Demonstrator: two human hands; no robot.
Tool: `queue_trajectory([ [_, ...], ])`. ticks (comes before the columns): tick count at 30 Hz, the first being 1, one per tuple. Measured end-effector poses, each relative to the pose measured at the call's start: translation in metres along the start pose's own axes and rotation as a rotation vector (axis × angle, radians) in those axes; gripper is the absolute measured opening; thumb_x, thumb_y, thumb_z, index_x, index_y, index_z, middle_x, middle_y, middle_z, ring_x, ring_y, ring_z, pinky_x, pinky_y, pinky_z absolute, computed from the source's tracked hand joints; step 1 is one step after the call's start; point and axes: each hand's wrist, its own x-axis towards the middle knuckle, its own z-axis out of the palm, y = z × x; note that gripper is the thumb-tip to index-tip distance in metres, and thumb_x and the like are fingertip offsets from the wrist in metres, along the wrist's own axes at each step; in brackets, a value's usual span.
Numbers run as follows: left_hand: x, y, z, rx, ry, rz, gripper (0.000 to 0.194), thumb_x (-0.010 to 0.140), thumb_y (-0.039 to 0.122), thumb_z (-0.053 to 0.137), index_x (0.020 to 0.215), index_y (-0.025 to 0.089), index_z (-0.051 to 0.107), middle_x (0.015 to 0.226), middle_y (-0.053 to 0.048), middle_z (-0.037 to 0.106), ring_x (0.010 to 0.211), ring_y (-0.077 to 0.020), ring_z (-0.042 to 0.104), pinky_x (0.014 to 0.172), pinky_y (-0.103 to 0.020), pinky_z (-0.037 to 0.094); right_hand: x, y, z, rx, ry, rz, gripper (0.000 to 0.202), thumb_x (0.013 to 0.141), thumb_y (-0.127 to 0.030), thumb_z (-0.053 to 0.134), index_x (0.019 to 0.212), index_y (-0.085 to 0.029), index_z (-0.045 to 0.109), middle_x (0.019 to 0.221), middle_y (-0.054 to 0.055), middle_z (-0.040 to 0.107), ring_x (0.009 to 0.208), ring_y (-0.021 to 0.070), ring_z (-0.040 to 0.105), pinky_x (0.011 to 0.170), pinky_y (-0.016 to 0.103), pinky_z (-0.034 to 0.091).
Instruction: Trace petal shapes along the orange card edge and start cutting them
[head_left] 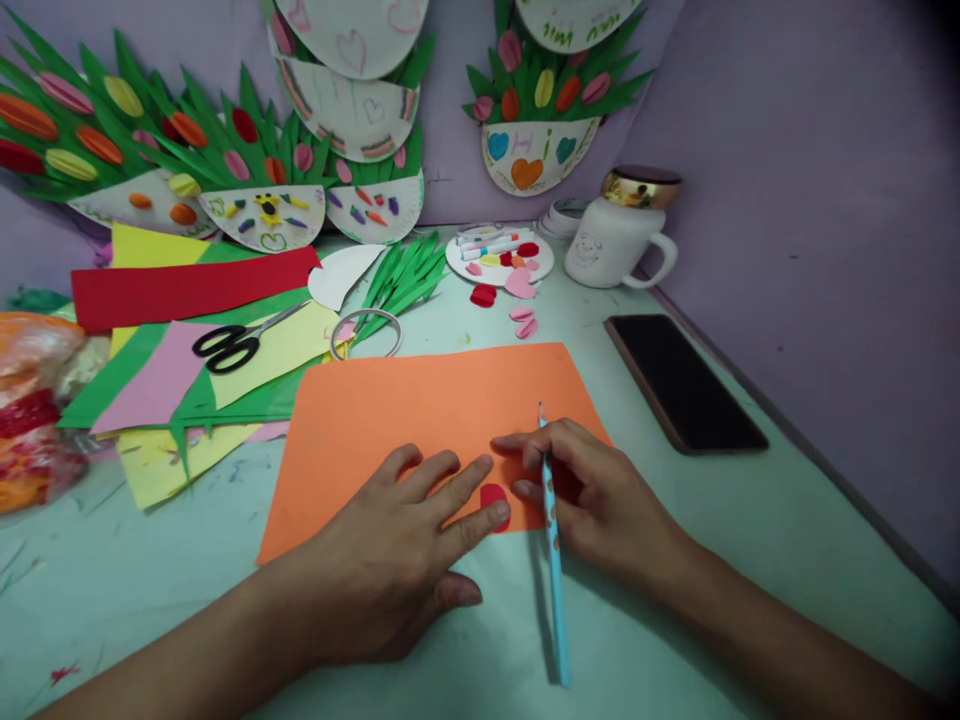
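Note:
An orange sheet of paper [420, 400] lies on the table in front of me. My left hand [420, 535] rests on its lower part with fingers spread. Near the sheet's bottom edge, a small red paper cutout [493, 495] lies partly under my left fingertips. My right hand [592, 490] holds a light blue pencil [557, 600] between its fingers, just right of the cutout. The pencil's tip points away from me, and its other end reaches toward the table's near side.
Left lie coloured papers [150, 370], black-handled scissors [229, 348] and a plastic bag [34, 410]. Behind are green paper leaves [409, 275], a tape ring [397, 335] and a plate [457, 262] with markers and petals. A mug [611, 240] and phone [686, 385] stand right.

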Motion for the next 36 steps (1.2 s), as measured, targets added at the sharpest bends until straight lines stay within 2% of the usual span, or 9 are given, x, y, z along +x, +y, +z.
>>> queue_trajectory([
  [3, 0.0, 0.003, -0.002, 0.013, 0.0, -0.013, 0.047, 0.097, 0.046, 0.038, 0.136, 0.021, 0.043, 0.137, -0.013, 0.05, 0.118, -0.0337, 0.042, 0.093, -0.051, 0.029, -0.001, 0.001, 0.001, 0.002, 0.011, -0.012, 0.016, 0.082, -0.011, 0.055, 0.083, -0.025, 0.048, 0.097, 0.006, 0.066, 0.104, 0.0225, 0.064, 0.076, 0.036, 0.054],
  [8, 0.003, 0.004, -0.003, 0.028, -0.011, -0.015, 0.046, 0.097, 0.045, 0.039, 0.136, 0.022, 0.043, 0.14, -0.014, 0.047, 0.118, -0.0337, 0.043, 0.092, -0.051, 0.031, -0.001, 0.001, 0.001, -0.021, 0.014, -0.003, 0.016, 0.08, -0.012, 0.058, 0.083, -0.025, 0.049, 0.105, 0.007, 0.067, 0.093, 0.0209, 0.066, 0.071, 0.035, 0.054],
  [15, 0.001, 0.003, -0.002, 0.028, -0.011, -0.012, 0.047, 0.097, 0.046, 0.039, 0.138, 0.023, 0.042, 0.141, -0.014, 0.046, 0.118, -0.0329, 0.042, 0.093, -0.051, 0.031, 0.001, 0.002, 0.001, -0.031, 0.001, -0.012, 0.017, 0.08, -0.016, 0.062, 0.086, -0.025, 0.049, 0.108, 0.006, 0.068, 0.096, 0.0217, 0.065, 0.076, 0.038, 0.053],
  [22, 0.004, 0.002, -0.001, 0.019, -0.01, -0.009, 0.048, 0.096, 0.046, 0.04, 0.138, 0.023, 0.041, 0.142, -0.013, 0.045, 0.118, -0.0329, 0.043, 0.093, -0.052, 0.031, 0.001, -0.005, 0.005, -0.192, 0.059, -0.049, 0.019, 0.078, -0.014, 0.062, 0.085, -0.025, 0.048, 0.099, 0.006, 0.07, 0.084, 0.0212, 0.063, 0.068, 0.037, 0.051],
  [25, 0.001, 0.0, -0.002, 0.004, 0.005, 0.0, 0.049, 0.096, 0.044, 0.041, 0.138, 0.019, 0.041, 0.142, -0.015, 0.045, 0.119, -0.0341, 0.042, 0.094, -0.053, 0.032, 0.0, -0.006, 0.007, -0.211, 0.068, -0.066, 0.021, 0.077, -0.011, 0.06, 0.085, -0.025, 0.047, 0.097, 0.005, 0.069, 0.086, 0.0213, 0.063, 0.07, 0.036, 0.052],
  [28, -0.005, 0.005, -0.005, -0.051, 0.102, -0.007, 0.045, 0.095, 0.035, 0.041, 0.133, 0.011, 0.045, 0.136, -0.017, 0.05, 0.119, -0.0335, 0.041, 0.096, -0.053, 0.031, -0.001, -0.005, 0.009, -0.181, 0.081, -0.066, 0.023, 0.076, -0.009, 0.059, 0.085, -0.026, 0.046, 0.098, 0.005, 0.069, 0.092, 0.0217, 0.063, 0.074, 0.037, 0.052],
  [31, -0.01, 0.015, -0.006, -0.143, 0.161, -0.023, 0.042, 0.092, 0.03, 0.042, 0.13, 0.012, 0.047, 0.128, -0.014, 0.055, 0.116, -0.0306, 0.042, 0.101, -0.052, 0.029, -0.002, -0.005, 0.01, -0.178, 0.083, -0.058, 0.024, 0.075, -0.008, 0.059, 0.084, -0.026, 0.046, 0.098, 0.005, 0.069, 0.095, 0.0224, 0.063, 0.074, 0.037, 0.052],
  [36, -0.01, 0.023, 0.005, -0.062, 0.093, -0.063, 0.049, 0.097, 0.035, 0.04, 0.14, 0.013, 0.039, 0.143, -0.007, 0.047, 0.124, -0.0285, 0.038, 0.108, -0.049, 0.017, -0.002, -0.005, 0.007, -0.187, 0.076, -0.065, 0.025, 0.074, -0.006, 0.059, 0.084, -0.025, 0.046, 0.098, 0.005, 0.069, 0.095, 0.0221, 0.063, 0.075, 0.036, 0.051],
])
